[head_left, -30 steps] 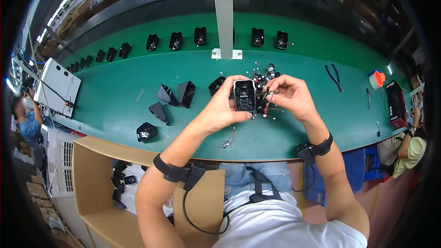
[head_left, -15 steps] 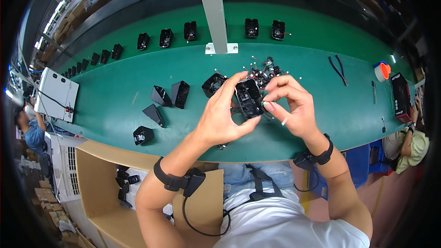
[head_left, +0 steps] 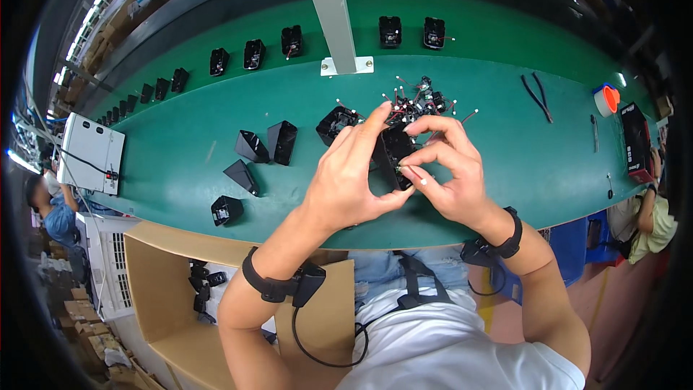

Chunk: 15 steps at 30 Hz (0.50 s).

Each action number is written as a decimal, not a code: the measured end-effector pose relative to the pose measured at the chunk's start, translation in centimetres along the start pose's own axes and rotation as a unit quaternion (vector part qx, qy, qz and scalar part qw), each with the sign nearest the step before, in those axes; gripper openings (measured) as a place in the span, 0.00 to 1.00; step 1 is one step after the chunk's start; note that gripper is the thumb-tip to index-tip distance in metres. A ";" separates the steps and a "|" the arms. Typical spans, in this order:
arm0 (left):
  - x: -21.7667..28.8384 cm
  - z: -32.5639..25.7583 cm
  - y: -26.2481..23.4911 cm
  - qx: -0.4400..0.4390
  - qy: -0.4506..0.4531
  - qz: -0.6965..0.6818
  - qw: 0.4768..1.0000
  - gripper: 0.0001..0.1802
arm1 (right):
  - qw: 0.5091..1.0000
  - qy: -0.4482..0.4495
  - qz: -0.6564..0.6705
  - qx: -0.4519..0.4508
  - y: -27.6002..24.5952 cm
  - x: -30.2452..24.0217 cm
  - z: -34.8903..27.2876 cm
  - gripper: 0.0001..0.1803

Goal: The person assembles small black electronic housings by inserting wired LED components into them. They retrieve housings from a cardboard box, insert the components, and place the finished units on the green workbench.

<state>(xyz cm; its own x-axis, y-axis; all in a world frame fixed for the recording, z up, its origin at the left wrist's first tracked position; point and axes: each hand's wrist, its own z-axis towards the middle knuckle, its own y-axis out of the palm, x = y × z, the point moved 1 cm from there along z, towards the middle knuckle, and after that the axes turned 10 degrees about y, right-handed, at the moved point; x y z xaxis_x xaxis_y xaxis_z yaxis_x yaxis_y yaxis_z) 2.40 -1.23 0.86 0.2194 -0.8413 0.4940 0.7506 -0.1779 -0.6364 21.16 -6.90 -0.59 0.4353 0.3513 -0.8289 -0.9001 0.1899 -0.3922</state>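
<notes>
A black plastic housing (head_left: 394,150), open on its upper side, is held above the green bench between the fingers and thumb of my left hand (head_left: 341,182). It is now tilted, so one long side wall shows. At its lower right, my right hand (head_left: 456,180) pinches a small wired part (head_left: 417,173) against the opening. A short red wire and a white end show by the thumb; the rest is hidden by the fingers. Just beyond my hands lies a heap of small wired parts (head_left: 422,101) with white connectors. Another housing (head_left: 336,124) sits left of the heap.
Several black housings (head_left: 253,54) stand in a row along the far green strip, by a grey post (head_left: 333,14). Empty-looking housings (head_left: 282,143) lie to the left. Pliers (head_left: 537,98) and an orange-and-white roll (head_left: 606,100) are at right. A cardboard box (head_left: 162,282) stands below the bench edge.
My left hand has tilted the housing so that its opening turns to the right. My right hand has moved slightly left, bringing its fingertips from beside the housing to its opening.
</notes>
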 end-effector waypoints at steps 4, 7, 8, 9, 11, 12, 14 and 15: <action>-1.1 -0.9 0.3 0.018 -0.013 -0.085 0.996 0.54 | 0.992 0.044 0.104 -0.057 -0.1 0.2 0.3 0.03; -0.5 0.3 -0.3 0.019 0.042 -0.053 0.998 0.53 | 0.968 0.068 0.193 -0.145 -0.9 1.3 0.5 0.06; -0.5 0.3 -0.6 0.024 0.052 -0.014 0.998 0.50 | 0.950 0.098 0.246 -0.162 -1.1 0.9 0.6 0.07; -0.5 0.3 -0.8 0.028 0.063 0.025 0.997 0.47 | 0.929 0.127 0.299 -0.179 -1.1 0.8 0.6 0.07; -0.3 0.0 -0.9 0.030 0.091 0.102 0.990 0.44 | 0.914 0.103 0.327 -0.217 -0.8 1.1 0.5 0.09; -0.3 -0.4 -0.8 0.028 0.108 0.140 0.984 0.42 | 0.895 0.114 0.363 -0.232 -0.7 1.0 0.4 0.09; 0.1 -0.5 -0.1 0.060 0.147 0.199 0.967 0.41 | 0.842 0.156 0.451 -0.251 -0.3 0.9 -0.1 0.10; 0.7 -0.3 -0.1 0.054 0.138 0.209 0.967 0.42 | 0.840 0.176 0.450 -0.247 -0.5 0.9 -0.3 0.10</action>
<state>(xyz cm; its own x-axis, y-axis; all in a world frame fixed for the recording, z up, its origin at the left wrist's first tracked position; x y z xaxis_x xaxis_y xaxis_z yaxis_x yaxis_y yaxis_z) 2.28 -1.98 1.09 0.3543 -0.9349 0.0208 0.6966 0.2491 -0.6728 22.00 -6.99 -1.29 -0.3795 -0.1605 -0.9112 -0.7984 -0.4408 0.4102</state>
